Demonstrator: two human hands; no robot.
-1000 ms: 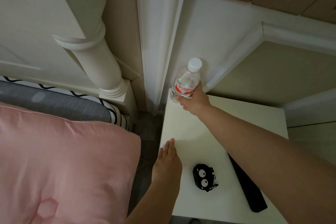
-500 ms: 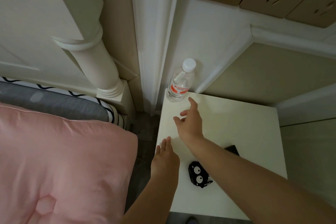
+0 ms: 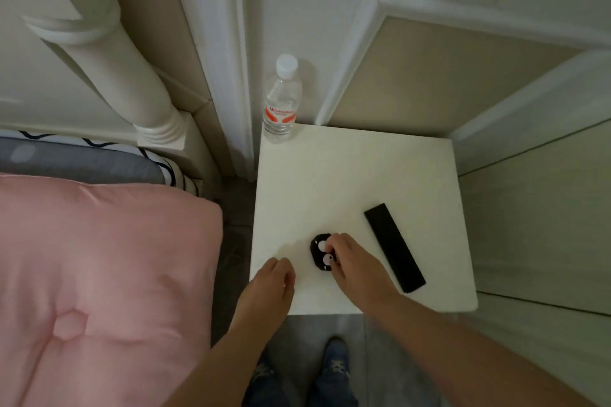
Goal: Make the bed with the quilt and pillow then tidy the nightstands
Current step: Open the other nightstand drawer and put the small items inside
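Note:
A white nightstand (image 3: 357, 175) stands beside the bed. A clear water bottle (image 3: 281, 102) with a white cap and red label stands upright at its far left corner. A small black case with two white eyes (image 3: 320, 253) lies near the front edge, and the fingers of my right hand (image 3: 355, 269) are closed on its right side. My left hand (image 3: 269, 287) rests on the nightstand's front left part with fingers curled, holding nothing. A black remote (image 3: 393, 248) lies to the right of the case. The pink quilt (image 3: 99, 274) covers the bed at left.
A cream bedpost (image 3: 132, 76) and headboard stand at the far left. Panelled wall runs behind and to the right of the nightstand. A narrow strip of grey floor (image 3: 234, 241) separates bed and nightstand. My feet in blue slippers (image 3: 334, 367) are below the front edge.
My right hand let go of the bottle at the far corner and drew back to the black case, closing on it. My left hand curled its fingers. The view tilted down.

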